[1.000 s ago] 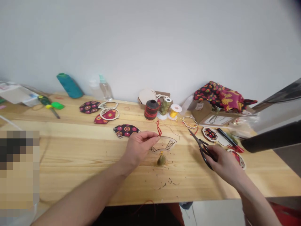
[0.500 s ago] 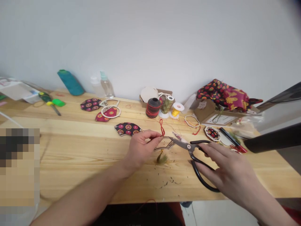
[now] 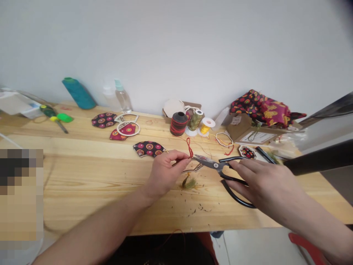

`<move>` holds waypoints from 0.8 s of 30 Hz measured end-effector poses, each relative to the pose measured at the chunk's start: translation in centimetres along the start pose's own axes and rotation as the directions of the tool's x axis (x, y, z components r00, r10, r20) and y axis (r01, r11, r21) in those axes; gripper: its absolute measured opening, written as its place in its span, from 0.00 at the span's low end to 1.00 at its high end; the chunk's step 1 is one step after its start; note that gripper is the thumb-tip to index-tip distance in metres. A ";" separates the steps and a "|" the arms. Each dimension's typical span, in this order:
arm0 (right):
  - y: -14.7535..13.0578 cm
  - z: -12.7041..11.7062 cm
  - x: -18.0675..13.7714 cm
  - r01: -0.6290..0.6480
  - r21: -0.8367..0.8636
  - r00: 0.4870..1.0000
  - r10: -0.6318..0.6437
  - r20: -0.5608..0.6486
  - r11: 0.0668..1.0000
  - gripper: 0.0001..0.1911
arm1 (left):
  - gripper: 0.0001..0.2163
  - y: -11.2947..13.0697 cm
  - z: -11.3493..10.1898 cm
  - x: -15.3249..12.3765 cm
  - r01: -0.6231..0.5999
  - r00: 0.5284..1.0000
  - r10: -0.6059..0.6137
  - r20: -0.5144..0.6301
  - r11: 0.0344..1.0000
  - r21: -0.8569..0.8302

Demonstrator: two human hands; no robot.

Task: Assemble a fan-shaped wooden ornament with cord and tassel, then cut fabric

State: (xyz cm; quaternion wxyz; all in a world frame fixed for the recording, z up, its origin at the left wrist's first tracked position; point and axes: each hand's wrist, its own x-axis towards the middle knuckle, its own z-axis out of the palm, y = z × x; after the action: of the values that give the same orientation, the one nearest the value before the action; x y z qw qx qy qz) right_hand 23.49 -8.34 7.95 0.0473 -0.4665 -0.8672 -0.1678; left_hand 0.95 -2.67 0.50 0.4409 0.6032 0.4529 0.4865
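Between the thumb and fingers of my left hand (image 3: 168,169) is pinched the frame of a small fan-shaped ornament (image 3: 196,168), partly hidden by the fingers. A red cord loop (image 3: 189,146) stands up from its top, right at my fingertips. From its lower edge hangs an olive-green tassel (image 3: 189,182). My right hand (image 3: 259,180) grips the black handles of a pair of scissors (image 3: 216,165). Their blade tips reach the base of the red cord, beside my left fingertips. A patterned fan-shaped fabric piece (image 3: 149,148) lies just behind my left hand.
Thread spools (image 3: 178,124) stand behind my hands, near a cardboard box (image 3: 248,134) heaped with patterned fabric. A teal thread cone (image 3: 79,94), a spray bottle (image 3: 123,97) and a screwdriver (image 3: 55,117) are at the left back. Dark scraps (image 3: 197,211) litter the wooden table (image 3: 104,184). A black post (image 3: 320,158) is at right.
The scissors have moved left, bringing their tips to the red cord's base by my left fingers. Their handles look closer together. My left hand keeps its pinch.
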 end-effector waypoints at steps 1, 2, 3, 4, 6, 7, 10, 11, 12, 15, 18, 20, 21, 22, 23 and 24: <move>0.0 -0.1 0.0 0.009 -0.007 1.000 -0.009 -0.013 1.000 0.19 | 0.02 0.0 0.0 0.0 0.003 1.000 -0.003 0.001 1.000 -0.002; -0.1 -0.1 0.0 0.018 -0.017 0.999 -0.018 -0.026 1.000 0.19 | 0.02 0.0 0.0 0.0 0.006 1.000 -0.006 0.002 1.000 -0.003; -0.1 -0.2 0.0 0.026 -0.029 0.999 -0.027 -0.035 0.999 0.19 | 0.02 -0.1 0.0 0.0 0.011 1.000 -0.011 0.003 1.000 -0.005; -0.1 -0.3 0.0 0.034 -0.040 0.999 -0.035 -0.041 0.999 0.20 | 0.02 -0.1 0.0 0.0 0.015 1.000 -0.015 0.005 1.000 -0.006; -0.2 -0.4 0.1 0.044 -0.058 0.998 -0.047 -0.043 0.997 0.20 | 0.02 0.0 0.1 0.0 0.018 1.000 -0.018 0.008 1.000 -0.005; -0.2 -0.4 0.1 0.049 -0.062 0.998 -0.051 -0.039 0.997 0.20 | 0.02 0.0 0.1 0.0 0.019 1.000 -0.019 0.009 1.000 -0.003; -0.2 -0.5 0.1 0.057 -0.062 0.998 -0.059 -0.029 0.996 0.20 | 0.02 0.0 0.1 0.0 0.013 1.000 -0.013 0.008 1.000 0.005; -0.1 -0.5 0.1 0.058 -0.061 0.998 -0.059 -0.025 0.996 0.20 | 0.02 0.0 0.1 0.0 0.007 1.000 -0.007 0.007 1.000 0.008; -0.1 -0.5 0.1 0.059 -0.059 0.998 -0.060 -0.022 0.996 0.20 | 0.02 0.0 0.1 0.0 -0.001 1.000 0.001 0.007 1.000 0.011; -0.1 -0.4 0.2 0.064 -0.061 0.998 -0.065 -0.022 0.996 0.20 | 0.02 -0.1 0.2 0.0 -0.034 0.999 0.034 0.013 0.999 0.025; -0.2 -0.6 0.3 0.073 -0.064 0.997 -0.074 -0.016 0.995 0.18 | 0.03 -0.4 0.2 0.0 -0.078 0.997 0.077 0.005 0.997 0.030; -0.2 -0.7 0.4 0.079 -0.073 0.997 -0.080 -0.009 0.994 0.18 | 0.03 -0.5 0.2 -0.1 -0.104 0.995 0.104 0.000 0.994 0.028; -0.3 -0.8 0.4 0.082 -0.079 0.997 -0.083 -0.007 0.993 0.18 | 0.03 -0.6 0.2 -0.1 -0.115 0.993 0.115 0.000 0.993 0.029; -0.3 -0.8 0.5 0.086 -0.086 0.996 -0.087 -0.010 0.993 0.19 | 0.03 -0.6 0.2 -0.1 -0.125 0.992 0.125 0.003 0.992 0.033; -0.3 -0.9 0.5 0.088 -0.091 0.996 -0.090 -0.011 0.992 0.20 | 0.03 -0.7 0.2 -0.2 -0.136 0.991 0.136 0.008 0.990 0.040; -0.3 -0.9 0.5 0.089 -0.095 0.996 -0.090 -0.011 0.991 0.20 | 0.03 -0.8 0.2 -0.2 -0.147 0.989 0.147 0.012 0.988 0.048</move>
State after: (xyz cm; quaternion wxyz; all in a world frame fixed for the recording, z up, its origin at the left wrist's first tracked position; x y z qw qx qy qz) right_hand 22.86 -8.39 8.86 0.0241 -0.4275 -0.8780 -0.2141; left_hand 1.02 -2.74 -0.30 0.3909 0.6477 0.4169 0.5038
